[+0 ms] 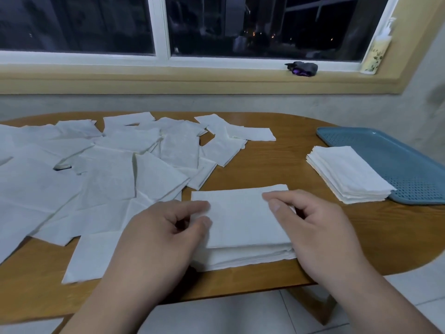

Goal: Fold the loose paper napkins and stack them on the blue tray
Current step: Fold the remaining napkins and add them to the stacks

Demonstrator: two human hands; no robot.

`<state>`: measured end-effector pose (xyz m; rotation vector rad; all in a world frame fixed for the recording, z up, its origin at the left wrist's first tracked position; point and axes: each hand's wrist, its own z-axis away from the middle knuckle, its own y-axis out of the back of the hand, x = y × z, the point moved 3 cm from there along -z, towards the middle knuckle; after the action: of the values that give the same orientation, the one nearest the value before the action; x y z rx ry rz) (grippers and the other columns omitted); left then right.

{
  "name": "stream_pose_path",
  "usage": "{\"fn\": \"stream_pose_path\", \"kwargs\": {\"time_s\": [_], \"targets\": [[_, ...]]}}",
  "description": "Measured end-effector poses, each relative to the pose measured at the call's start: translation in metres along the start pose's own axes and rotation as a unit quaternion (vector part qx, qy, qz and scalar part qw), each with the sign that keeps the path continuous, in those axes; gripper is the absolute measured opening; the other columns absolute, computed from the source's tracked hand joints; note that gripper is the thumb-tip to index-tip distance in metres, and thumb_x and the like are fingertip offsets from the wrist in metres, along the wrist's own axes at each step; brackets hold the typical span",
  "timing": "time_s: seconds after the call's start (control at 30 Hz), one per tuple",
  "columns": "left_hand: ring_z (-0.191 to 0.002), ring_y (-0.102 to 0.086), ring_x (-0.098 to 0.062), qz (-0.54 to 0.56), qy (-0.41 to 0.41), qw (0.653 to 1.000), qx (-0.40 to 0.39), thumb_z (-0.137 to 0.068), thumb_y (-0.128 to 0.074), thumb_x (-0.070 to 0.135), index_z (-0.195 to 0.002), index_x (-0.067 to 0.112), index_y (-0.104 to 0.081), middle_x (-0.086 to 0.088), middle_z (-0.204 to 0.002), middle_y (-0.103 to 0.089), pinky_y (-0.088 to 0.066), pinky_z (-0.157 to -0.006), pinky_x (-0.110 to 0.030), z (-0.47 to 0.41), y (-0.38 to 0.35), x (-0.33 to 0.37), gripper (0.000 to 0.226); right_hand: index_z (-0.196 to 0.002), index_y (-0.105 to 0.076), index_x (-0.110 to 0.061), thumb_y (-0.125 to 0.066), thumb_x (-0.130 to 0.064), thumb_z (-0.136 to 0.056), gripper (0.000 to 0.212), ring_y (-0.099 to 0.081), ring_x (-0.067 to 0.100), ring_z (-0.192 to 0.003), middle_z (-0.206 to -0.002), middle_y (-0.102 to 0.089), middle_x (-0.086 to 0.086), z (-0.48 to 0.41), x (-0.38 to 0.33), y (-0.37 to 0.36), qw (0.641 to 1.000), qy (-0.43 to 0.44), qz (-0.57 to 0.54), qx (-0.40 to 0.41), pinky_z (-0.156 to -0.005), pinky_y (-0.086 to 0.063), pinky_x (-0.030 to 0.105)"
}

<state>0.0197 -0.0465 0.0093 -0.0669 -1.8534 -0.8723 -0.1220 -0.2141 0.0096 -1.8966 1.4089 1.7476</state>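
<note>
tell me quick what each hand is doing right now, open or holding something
left hand: thumb and forefinger pinch the left edge of the folded napkin
right hand: pinches the right edge of the same napkin

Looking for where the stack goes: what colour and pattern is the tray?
The tray is blue, its surface perforated with rows of small holes; head view.

The light is dim and cool, falling from overhead inside the room onto the table (277,169). The window (84,22) is black, with only a few tiny orange lights far off. My left hand (159,232) and right hand (315,227) throw soft dark shadows on the folded napkin (240,220) and the wood. Everything looks soft and grainy, and the wide lens bows the sill (192,78) and stretches the corners.
</note>
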Motion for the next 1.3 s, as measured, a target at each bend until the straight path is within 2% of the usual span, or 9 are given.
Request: {"fn": "stream_pose_path", "kwargs": {"time_s": [0.17, 0.33, 0.5, 0.63, 0.73, 0.87, 0.93, 1.07, 1.3], "targets": [[-0.082, -0.056, 0.016, -0.017, -0.004, 1.000, 0.001, -0.079, -0.072, 0.031, -0.082, 0.048, -0.070, 0.040, -0.086, -0.060, -0.035, -0.062, 0.002, 0.001, 0.000, -0.001, 0.017, -0.100, -0.074, -0.036, -0.057, -0.019, -0.096, 0.024, -0.059, 0.002, -0.079, -0.088, -0.065, -0.008, -0.006, 0.005, -0.003, 1.000, -0.013, 0.017, -0.017, -0.064, -0.042, 0.010], [-0.091, -0.058, 0.007, -0.056, -0.001, 0.998, -0.017, -0.077, -0.072, 0.035, -0.081, 0.048, -0.072, 0.037, -0.088, -0.060, -0.037, -0.068, -0.002, 0.002, -0.001, -0.007, 0.014, -0.106, -0.074, -0.032, -0.052, -0.014, -0.098, 0.029, -0.056, 0.002, -0.079, -0.084, -0.058, -0.016, -0.007, 0.012, -0.006, 0.997, -0.020, 0.059, -0.043, -0.062, -0.040, 0.009], [-0.100, -0.051, 0.004, -0.133, -0.051, 0.989, -0.041, -0.079, -0.069, 0.034, -0.085, 0.047, -0.072, 0.049, -0.099, -0.049, -0.039, -0.096, -0.027, 0.003, -0.002, -0.003, 0.014, -0.115, -0.073, -0.029, -0.048, -0.015, -0.098, 0.033, -0.052, 0.002, -0.099, -0.090, -0.057, -0.021, -0.004, 0.014, -0.008, 0.985, 0.011, 0.166, -0.052, -0.081, -0.038, 0.013], [-0.097, -0.049, 0.005, -0.193, -0.071, 0.978, -0.041, -0.072, -0.051, 0.053, -0.091, 0.044, -0.075, 0.031, -0.088, -0.061, -0.034, -0.094, -0.031, 0.003, -0.004, -0.007, 0.031, -0.120, -0.070, -0.031, -0.046, -0.017, -0.099, 0.035, -0.041, -0.002, -0.105, -0.091, -0.051, -0.022, -0.003, 0.009, -0.011, 0.965, 0.031, 0.252, -0.072, -0.102, -0.035, 0.025], [-0.087, -0.051, 0.000, -0.231, -0.075, 0.970, -0.032, -0.068, -0.045, 0.057, -0.087, 0.046, -0.074, 0.024, -0.075, -0.055, -0.028, -0.086, -0.031, 0.002, -0.005, -0.013, 0.037, -0.124, -0.065, -0.037, -0.045, -0.021, -0.099, 0.036, -0.029, -0.005, -0.105, -0.106, -0.044, -0.023, -0.001, 0.004, -0.011, 0.952, 0.043, 0.294, -0.075, -0.106, -0.029, 0.024], [-0.082, -0.045, -0.007, -0.244, -0.121, 0.962, 0.013, -0.072, -0.057, 0.050, -0.081, 0.045, -0.070, 0.022, -0.082, -0.047, -0.030, -0.078, -0.035, 0.006, -0.003, -0.006, 0.016, -0.134, -0.055, -0.045, -0.039, -0.020, -0.101, 0.044, -0.005, -0.009, -0.125, -0.150, -0.020, -0.025, 0.001, -0.003, -0.010, 0.944, 0.052, 0.307, -0.108, -0.117, -0.010, 0.022], [-0.087, -0.046, -0.006, -0.229, -0.162, 0.960, 0.002, -0.078, -0.056, 0.053, -0.085, 0.044, -0.070, 0.022, -0.088, -0.049, -0.033, -0.079, -0.035, 0.010, -0.007, 0.000, 0.018, -0.137, -0.051, -0.046, -0.035, -0.020, -0.101, 0.047, 0.001, -0.009, -0.136, -0.155, -0.019, -0.026, 0.000, -0.002, -0.012, 0.935, 0.055, 0.323, -0.135, -0.122, 0.000, 0.027], [-0.086, -0.054, -0.003, -0.230, -0.231, 0.944, -0.038, -0.081, -0.054, 0.053, -0.084, 0.044, -0.071, 0.023, -0.087, -0.054, -0.043, -0.079, -0.039, 0.021, -0.024, 0.008, 0.019, -0.133, -0.054, -0.047, -0.037, -0.024, -0.099, 0.044, -0.023, -0.010, -0.132, -0.135, -0.042, -0.030, 0.001, 0.002, -0.013, 0.932, 0.051, 0.333, -0.137, -0.122, 0.004, 0.033], [-0.089, -0.055, 0.002, -0.227, -0.215, 0.949, -0.040, -0.085, -0.046, 0.060, -0.083, 0.044, -0.069, 0.024, -0.088, -0.054, -0.029, -0.086, -0.032, 0.024, -0.035, 0.007, 0.028, -0.123, -0.045, -0.045, -0.026, -0.051, -0.093, 0.036, -0.032, -0.001, -0.118, -0.111, -0.037, -0.025, 0.018, -0.005, 0.003, 0.907, 0.048, 0.391, -0.150, -0.111, -0.012, 0.026]]}}
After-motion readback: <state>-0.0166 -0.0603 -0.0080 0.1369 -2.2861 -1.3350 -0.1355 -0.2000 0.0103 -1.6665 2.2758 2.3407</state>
